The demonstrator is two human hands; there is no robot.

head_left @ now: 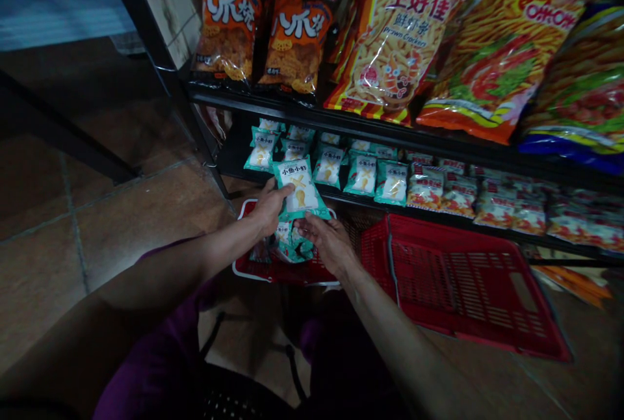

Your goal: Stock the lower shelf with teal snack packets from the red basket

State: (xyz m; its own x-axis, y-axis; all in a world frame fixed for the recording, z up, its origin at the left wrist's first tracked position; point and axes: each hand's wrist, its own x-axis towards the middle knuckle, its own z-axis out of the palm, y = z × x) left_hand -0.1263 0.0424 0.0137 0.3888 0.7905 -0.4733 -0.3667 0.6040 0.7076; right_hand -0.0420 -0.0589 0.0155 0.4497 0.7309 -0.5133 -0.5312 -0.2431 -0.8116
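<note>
My left hand (270, 207) grips the left edge of a small teal and white snack packet (299, 189), held up in front of the bottom shelf. My right hand (327, 241) has its fingers closed on the packet's lower edge. Under both hands stands a red basket with a white rim (285, 272), holding several more teal packets (292, 246). A row of the same teal packets (363, 175) lies on the bottom shelf (439, 215) just beyond.
An empty red basket (458, 287) lies on the tiled floor to the right. Red and white small packets (487, 202) fill the shelf's right part. Large orange and striped snack bags (394, 36) hang over the upper shelf. Open floor (97, 212) stretches left.
</note>
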